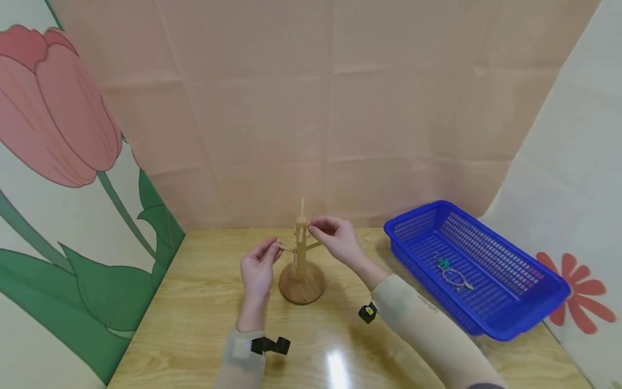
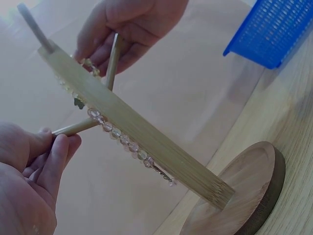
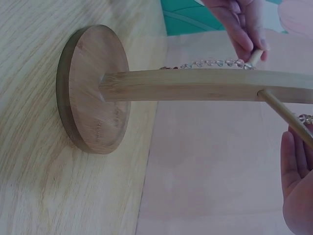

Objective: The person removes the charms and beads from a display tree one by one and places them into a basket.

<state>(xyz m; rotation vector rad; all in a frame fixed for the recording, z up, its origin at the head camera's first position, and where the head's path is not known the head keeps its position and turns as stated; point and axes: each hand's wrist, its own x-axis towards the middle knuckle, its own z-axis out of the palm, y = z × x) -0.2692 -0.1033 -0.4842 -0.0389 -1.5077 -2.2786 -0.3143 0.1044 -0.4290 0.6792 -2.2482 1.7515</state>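
Left grip point(image 1: 257, 268) pinches a peg point(image 2: 80, 127), right grip point(image 1: 342, 241) beads point(image 2: 91, 66). Between them we note the wooden post point(image 2: 132, 129); rightward, a blue basket point(image 1: 418, 267).

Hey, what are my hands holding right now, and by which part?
Your left hand pinches the outer end of a peg on the wooden stand. Beads show beside your right hand, but whether it holds them cannot be told.

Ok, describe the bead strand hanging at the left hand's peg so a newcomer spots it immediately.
Left of the blue basket stands a round-based wooden stand. Find the peg pinched by the left hand; the pinkish, clear bead strand hangs from it. What sets it apart: it runs down along the stand, while the yellowish beads sit by the right hand.
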